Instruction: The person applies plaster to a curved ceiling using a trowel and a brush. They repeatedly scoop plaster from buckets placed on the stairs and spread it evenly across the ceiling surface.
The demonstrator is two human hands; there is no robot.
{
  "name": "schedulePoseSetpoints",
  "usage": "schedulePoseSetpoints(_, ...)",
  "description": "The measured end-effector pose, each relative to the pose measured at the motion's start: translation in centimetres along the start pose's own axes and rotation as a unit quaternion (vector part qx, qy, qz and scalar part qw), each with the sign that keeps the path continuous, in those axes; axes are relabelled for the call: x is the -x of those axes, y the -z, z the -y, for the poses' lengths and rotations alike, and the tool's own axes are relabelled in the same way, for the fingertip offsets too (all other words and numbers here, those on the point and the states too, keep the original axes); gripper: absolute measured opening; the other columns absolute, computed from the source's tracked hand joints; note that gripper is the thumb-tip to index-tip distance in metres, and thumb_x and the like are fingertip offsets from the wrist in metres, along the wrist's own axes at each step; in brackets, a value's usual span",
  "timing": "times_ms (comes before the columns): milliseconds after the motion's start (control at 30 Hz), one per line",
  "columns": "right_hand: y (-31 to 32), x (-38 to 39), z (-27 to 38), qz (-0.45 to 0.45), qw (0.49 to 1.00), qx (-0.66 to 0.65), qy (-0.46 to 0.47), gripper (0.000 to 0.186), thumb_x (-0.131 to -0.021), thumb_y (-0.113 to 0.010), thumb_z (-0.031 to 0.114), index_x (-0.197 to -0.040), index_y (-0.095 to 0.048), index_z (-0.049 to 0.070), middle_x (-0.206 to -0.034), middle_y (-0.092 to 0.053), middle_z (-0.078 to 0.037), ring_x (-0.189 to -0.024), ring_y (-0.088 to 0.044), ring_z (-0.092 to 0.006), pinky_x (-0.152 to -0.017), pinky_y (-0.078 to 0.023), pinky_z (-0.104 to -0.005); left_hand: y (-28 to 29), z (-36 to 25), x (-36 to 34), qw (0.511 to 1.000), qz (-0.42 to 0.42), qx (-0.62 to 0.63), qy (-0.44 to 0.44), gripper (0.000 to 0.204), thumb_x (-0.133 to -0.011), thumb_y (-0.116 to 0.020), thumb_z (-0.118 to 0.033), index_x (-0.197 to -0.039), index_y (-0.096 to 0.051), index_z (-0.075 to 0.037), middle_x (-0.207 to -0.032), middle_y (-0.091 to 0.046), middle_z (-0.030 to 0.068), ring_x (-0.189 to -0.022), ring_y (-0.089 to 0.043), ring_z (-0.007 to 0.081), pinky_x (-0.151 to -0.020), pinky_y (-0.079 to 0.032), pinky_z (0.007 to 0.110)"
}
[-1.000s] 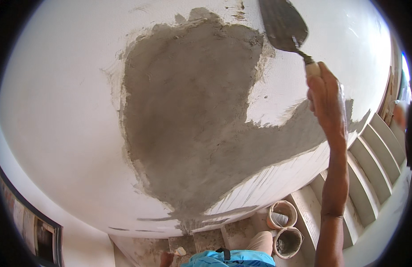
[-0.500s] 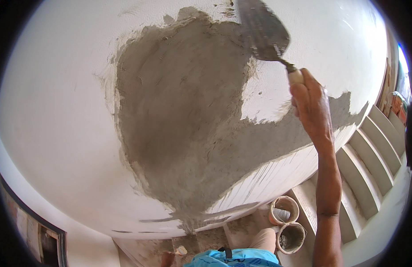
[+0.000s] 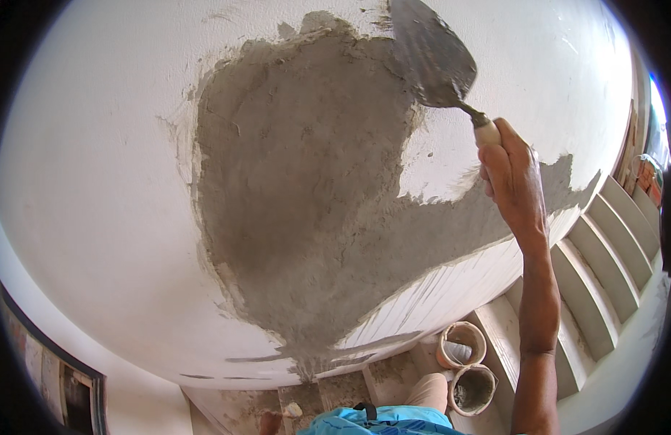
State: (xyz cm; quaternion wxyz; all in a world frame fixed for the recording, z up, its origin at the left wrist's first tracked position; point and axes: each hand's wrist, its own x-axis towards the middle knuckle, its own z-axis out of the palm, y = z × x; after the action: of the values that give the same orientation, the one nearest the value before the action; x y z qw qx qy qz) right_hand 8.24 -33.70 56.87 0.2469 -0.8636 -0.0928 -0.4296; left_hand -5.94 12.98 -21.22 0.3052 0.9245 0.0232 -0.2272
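Observation:
My right hand (image 3: 513,177) is closed around the pale handle of a trowel (image 3: 433,61), reaching up and forward. Its broad metal blade, smeared with grey mortar, lies against or very close to the wall at the upper right edge of a large patch of wet grey plaster (image 3: 299,159). The top of the blade is cut off by the picture's edge. From the patch, a plastered band runs right, behind my wrist. I cannot make out my left hand; a small brown shape beside a whitish lump (image 3: 293,410) at the lower edge is unclear.
Two round buckets stand below at the wall's foot: one (image 3: 444,355) holds something pale, the other (image 3: 472,415) grey mortar. Concrete stairs (image 3: 582,290) rise on the right. A dark-framed opening (image 3: 103,399) is at lower left. The surrounding wall (image 3: 110,196) is white.
The trowel and my right hand have shifted slightly down and right in the picture. The plaster patch has also shifted a little right, so part of this is the view moving.

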Motion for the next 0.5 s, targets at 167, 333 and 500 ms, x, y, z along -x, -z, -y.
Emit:
schedulePoseSetpoints(167, -0.3, -2.0, 2.0, -0.018, 0.997, -0.013, 0.076, 0.03, -0.098, -0.051, 0.029, -0.09, -0.055, 0.0, -0.067, -0.056, -0.013, -0.059, -0.052, -0.0201, -0.056, -0.042, -0.0387, -0.8, 0.8, -1.3, 0.99, 0.02, -0.114, -0.082, 0.01, -0.077, -0.066, -0.017, -0.073, -0.068, -0.008, -0.065, -0.065, 0.0106, -0.059, -0.067, 0.0261, -0.053, -0.053, 0.042)
schedulePoseSetpoints(333, -1.1, -4.1, 2.3, -0.019, 0.996, 0.011, 0.087, 0.032, -0.099, -0.051, 0.029, -0.088, -0.056, -0.001, -0.067, -0.057, -0.013, -0.058, -0.052, -0.0208, -0.056, -0.042, -0.0394, -1.2, 1.5, -0.6, 0.981, -0.029, -0.163, -0.105, 0.009, -0.076, -0.067, -0.017, -0.074, -0.069, -0.008, -0.066, -0.066, 0.0125, -0.06, -0.067, 0.0276, -0.056, -0.053, 0.042)
schedulePoseSetpoints(500, -1.8, -4.1, 3.7, -0.01, 0.997, 0.034, 0.072, 0.032, -0.099, -0.05, 0.029, -0.087, -0.057, 0.0, -0.066, -0.056, -0.014, -0.055, -0.051, -0.021, -0.055, -0.044, -0.0392, -1.5, 1.0, -0.6, 0.993, -0.037, -0.093, -0.054, 0.009, -0.077, -0.067, -0.016, -0.075, -0.069, -0.008, -0.066, -0.066, 0.0127, -0.06, -0.067, 0.0276, -0.056, -0.054, 0.042)
